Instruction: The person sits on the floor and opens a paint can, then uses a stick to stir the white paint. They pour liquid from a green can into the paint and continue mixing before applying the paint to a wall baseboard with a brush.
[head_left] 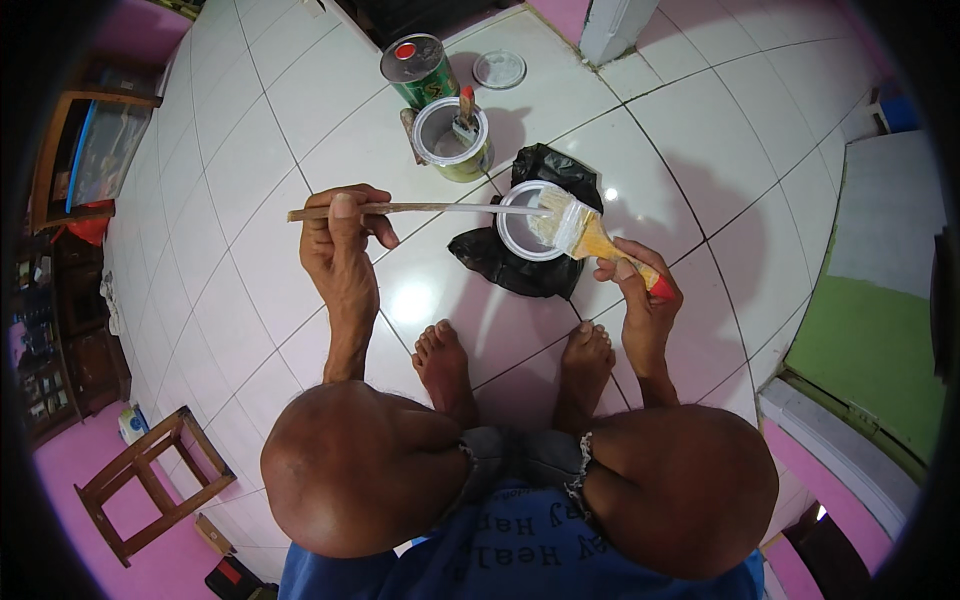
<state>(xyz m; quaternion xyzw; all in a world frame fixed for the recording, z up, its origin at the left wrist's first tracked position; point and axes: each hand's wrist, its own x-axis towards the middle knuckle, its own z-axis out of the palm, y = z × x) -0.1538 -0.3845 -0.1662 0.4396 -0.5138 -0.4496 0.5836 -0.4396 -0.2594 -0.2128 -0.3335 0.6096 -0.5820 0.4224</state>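
My left hand [343, 245] grips a thin wooden stirring stick [400, 207] whose far half is coated in white paint. The stick lies level across the air, its white end over an open paint can [506, 240]. In my right hand [640, 300] is a wide paintbrush [598, 245] with a yellow handle and a red tip. Its pale, paint-loaded bristles meet the stick's end above the can's right side. Grey-white residue shows inside the can, which stands on a crumpled black plastic bag [525, 277]. How full the can is, I cannot tell.
Beyond stands a second open can [450, 172] with a smaller brush [466, 115] in it. Behind it are a green tin [418, 75] and a round lid [499, 69]. A half-painted green and grey panel [850, 330] is at the right, a wooden stool frame [155, 480] at the lower left.
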